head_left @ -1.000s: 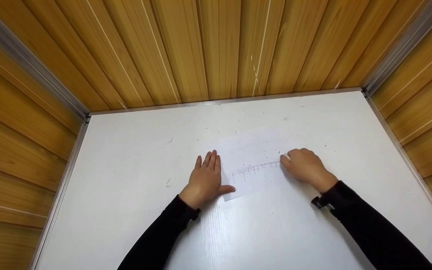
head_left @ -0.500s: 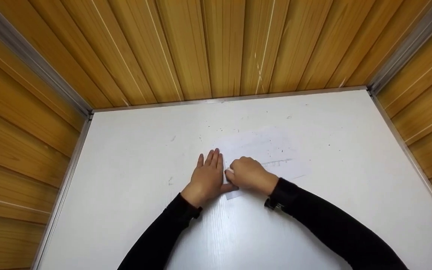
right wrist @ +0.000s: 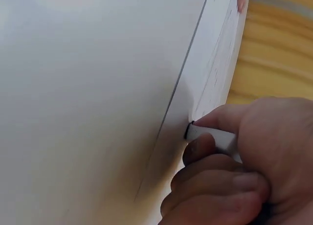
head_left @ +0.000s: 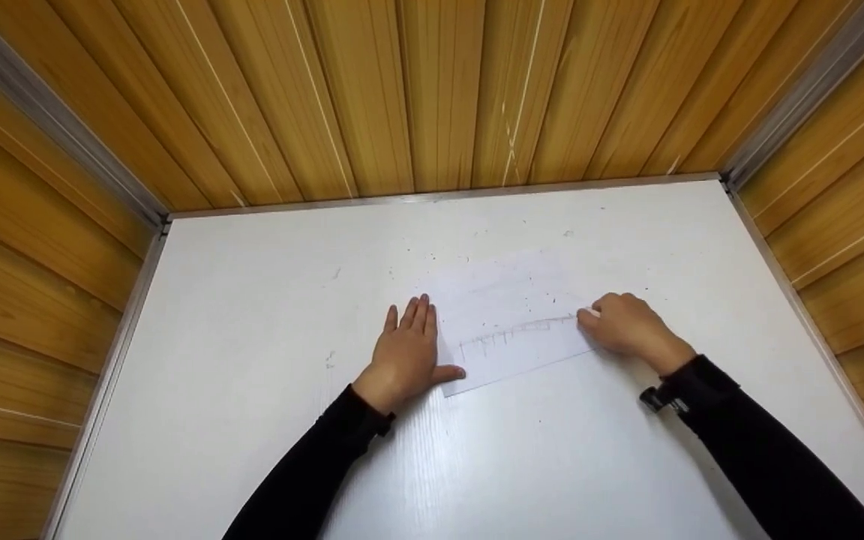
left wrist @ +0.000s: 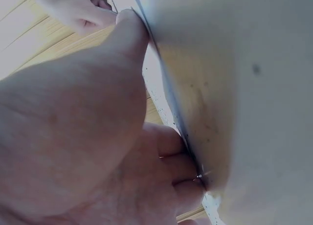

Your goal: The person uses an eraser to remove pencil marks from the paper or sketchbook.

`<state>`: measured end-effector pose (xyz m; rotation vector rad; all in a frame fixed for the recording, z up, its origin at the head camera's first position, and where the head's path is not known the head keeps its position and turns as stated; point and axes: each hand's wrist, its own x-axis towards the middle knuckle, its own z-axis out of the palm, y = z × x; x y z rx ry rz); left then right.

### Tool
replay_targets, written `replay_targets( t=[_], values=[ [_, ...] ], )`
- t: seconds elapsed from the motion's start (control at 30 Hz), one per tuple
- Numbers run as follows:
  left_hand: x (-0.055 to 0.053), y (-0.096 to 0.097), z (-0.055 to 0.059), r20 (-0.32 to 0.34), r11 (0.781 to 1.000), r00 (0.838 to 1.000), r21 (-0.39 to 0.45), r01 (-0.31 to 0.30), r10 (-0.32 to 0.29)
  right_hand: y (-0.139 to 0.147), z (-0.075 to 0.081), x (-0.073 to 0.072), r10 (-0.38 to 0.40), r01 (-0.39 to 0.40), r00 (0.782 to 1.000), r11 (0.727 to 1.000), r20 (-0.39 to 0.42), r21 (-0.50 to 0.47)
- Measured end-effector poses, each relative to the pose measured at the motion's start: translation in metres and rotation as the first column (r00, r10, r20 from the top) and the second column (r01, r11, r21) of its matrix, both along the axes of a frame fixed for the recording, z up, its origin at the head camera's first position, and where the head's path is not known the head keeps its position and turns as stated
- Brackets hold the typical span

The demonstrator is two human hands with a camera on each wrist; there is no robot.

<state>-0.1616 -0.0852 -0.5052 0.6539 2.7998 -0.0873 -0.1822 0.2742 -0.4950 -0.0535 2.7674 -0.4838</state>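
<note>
Within right hand [head_left: 631,330], half-hidden block [right wrist: 219,137]

White paper sheet [head_left: 503,311], flat, faintly pencil-marked; white block [right wrist: 219,138], perhaps eraser, dark-ended, near sheet's right edge.

Head view: from above, facing forward and down, far enough back to show both far corners of the white table [head_left: 252,315], plus the left hand [head_left: 402,356] and right hand [head_left: 633,328]. Left wrist view: low, very close, turned sideways, the left hand filling much of it. Right wrist view: low and close at the right hand, also tilted, facing along the paper [head_left: 514,296]. All 3 share parts of both hands; head and right wrist share the paper.
</note>
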Motion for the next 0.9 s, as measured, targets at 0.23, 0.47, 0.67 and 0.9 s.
replay_targets(
  t=[0.23,0.47,0.67,0.9],
  values=[
    [0.000,0.001,-0.002,0.019,1.000,1.000,0.021,-0.007,0.007,-0.015,0.002,0.003,0.029,-0.028,0.998,0.999,-0.059,0.016],
    [-0.004,0.002,-0.004,-0.004,1.000,1.000,0.029,-0.004,0.004,-0.109,0.004,0.006,0.164,-0.165,0.986,0.985,-0.035,-0.048],
    [-0.004,0.007,-0.006,-0.037,0.997,0.999,0.076,0.029,-0.026,-0.172,0.000,0.004,0.331,-0.333,0.942,0.943,-0.057,-0.024],
    [-0.005,0.006,-0.005,-0.063,0.998,0.997,0.035,0.048,-0.046,-0.170,-0.012,0.003,0.283,-0.286,0.954,0.958,-0.097,-0.018]
  ],
)
